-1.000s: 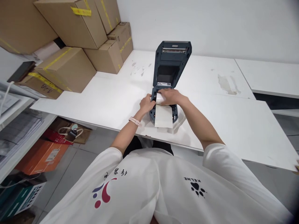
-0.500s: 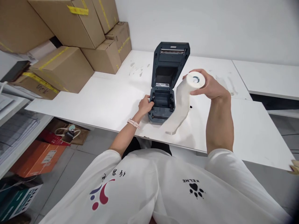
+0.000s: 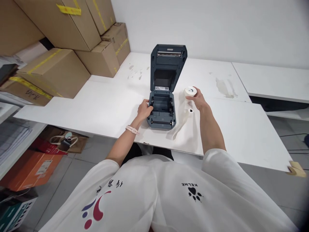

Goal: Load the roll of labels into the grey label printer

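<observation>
A dark grey label printer (image 3: 161, 111) stands on the white table with its lid (image 3: 166, 69) raised, and its inner bay shows no roll. My left hand (image 3: 145, 110) grips the printer's left edge, thumb over the rim. To the right of the printer, my right hand (image 3: 197, 98) is closed around a white label roll (image 3: 190, 91), whose round end faces up. A loose strip of paper (image 3: 181, 128) trails toward the table's front edge. Beside it lies a small white roll with a dark core (image 3: 190, 111).
Cardboard boxes (image 3: 55, 72) with yellow tape are stacked at the back left. The white tabletop (image 3: 113, 103) stretches to both sides, with a wall behind it. An orange box (image 3: 29, 169) sits low on the left, near the floor. A tan corner guard (image 3: 296, 169) covers the table's right corner.
My right hand has lowered the label roll toward the table, and its paper strip has sunk, uncovering the small roll. My left hand keeps its place on the printer. The view has shifted slightly.
</observation>
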Action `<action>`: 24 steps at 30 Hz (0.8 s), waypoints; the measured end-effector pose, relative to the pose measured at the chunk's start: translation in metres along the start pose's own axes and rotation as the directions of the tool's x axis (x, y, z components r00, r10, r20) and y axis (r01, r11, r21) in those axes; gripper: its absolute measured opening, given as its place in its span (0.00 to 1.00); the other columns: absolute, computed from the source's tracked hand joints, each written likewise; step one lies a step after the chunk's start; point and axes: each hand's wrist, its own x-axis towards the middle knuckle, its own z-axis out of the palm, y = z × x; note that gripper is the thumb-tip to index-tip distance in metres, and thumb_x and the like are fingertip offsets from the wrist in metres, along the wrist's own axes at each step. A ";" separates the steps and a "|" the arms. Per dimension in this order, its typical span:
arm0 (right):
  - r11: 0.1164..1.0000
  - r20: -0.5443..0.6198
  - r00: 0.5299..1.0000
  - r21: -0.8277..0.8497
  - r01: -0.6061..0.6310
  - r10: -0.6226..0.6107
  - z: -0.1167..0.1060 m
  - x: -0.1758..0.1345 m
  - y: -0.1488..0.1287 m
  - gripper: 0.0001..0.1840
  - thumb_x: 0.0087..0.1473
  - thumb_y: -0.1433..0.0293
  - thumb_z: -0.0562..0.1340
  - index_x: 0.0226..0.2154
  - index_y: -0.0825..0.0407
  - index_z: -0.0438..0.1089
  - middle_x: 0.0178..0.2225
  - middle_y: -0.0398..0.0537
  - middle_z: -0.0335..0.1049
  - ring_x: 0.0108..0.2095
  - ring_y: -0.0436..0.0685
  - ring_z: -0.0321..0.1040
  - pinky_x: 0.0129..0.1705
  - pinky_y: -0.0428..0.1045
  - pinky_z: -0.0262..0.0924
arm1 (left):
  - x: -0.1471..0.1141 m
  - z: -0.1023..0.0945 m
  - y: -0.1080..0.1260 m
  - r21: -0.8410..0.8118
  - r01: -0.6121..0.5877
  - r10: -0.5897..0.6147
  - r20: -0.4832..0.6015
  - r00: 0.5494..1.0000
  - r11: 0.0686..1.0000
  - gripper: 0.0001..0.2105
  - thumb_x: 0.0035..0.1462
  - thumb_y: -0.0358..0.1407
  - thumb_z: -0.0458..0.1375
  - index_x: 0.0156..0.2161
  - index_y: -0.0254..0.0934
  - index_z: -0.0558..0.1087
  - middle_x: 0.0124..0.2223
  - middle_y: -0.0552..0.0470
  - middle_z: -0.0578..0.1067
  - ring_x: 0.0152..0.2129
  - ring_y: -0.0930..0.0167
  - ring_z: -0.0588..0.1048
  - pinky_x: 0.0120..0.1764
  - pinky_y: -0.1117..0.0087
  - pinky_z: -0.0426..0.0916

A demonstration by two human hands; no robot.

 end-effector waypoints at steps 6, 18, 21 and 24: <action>0.993 0.064 0.998 0.119 0.019 -0.027 -0.032 -0.094 0.017 0.35 0.47 0.58 0.66 0.58 0.43 0.64 0.60 0.57 0.69 0.62 0.64 0.66 0.57 0.64 0.67 | 0.001 0.003 -0.003 -0.048 0.005 -0.006 -0.002 1.000 0.999 0.19 0.49 0.31 0.56 0.49 0.39 0.69 0.25 0.57 0.68 0.24 0.69 0.68 0.30 0.69 0.58; 0.873 0.542 0.756 -0.082 0.481 -0.366 0.020 -0.106 -0.137 0.25 0.58 0.55 0.64 0.56 0.46 0.71 0.56 0.51 0.74 0.53 0.66 0.71 0.57 0.61 0.64 | 0.003 0.007 -0.008 -0.126 -0.008 0.007 -0.012 1.000 0.992 0.17 0.50 0.30 0.56 0.47 0.40 0.68 0.23 0.60 0.63 0.22 0.72 0.65 0.28 0.70 0.56; 0.609 0.618 0.734 -0.476 0.635 -0.281 0.073 -0.080 -0.160 0.22 0.58 0.68 0.60 0.55 0.52 0.72 0.56 0.56 0.74 0.55 0.70 0.69 0.57 0.63 0.60 | 0.001 0.006 -0.007 -0.151 -0.011 0.009 -0.015 1.000 0.988 0.16 0.50 0.30 0.57 0.47 0.40 0.68 0.23 0.60 0.63 0.22 0.72 0.65 0.28 0.70 0.57; 0.380 0.648 0.753 -0.671 0.637 -0.118 0.120 -0.063 -0.154 0.25 0.56 0.73 0.59 0.56 0.58 0.71 0.56 0.63 0.73 0.56 0.72 0.67 0.59 0.65 0.54 | -0.001 0.006 -0.006 -0.187 0.004 -0.005 -0.006 1.000 0.982 0.17 0.50 0.30 0.58 0.47 0.40 0.68 0.24 0.59 0.65 0.22 0.72 0.66 0.29 0.71 0.59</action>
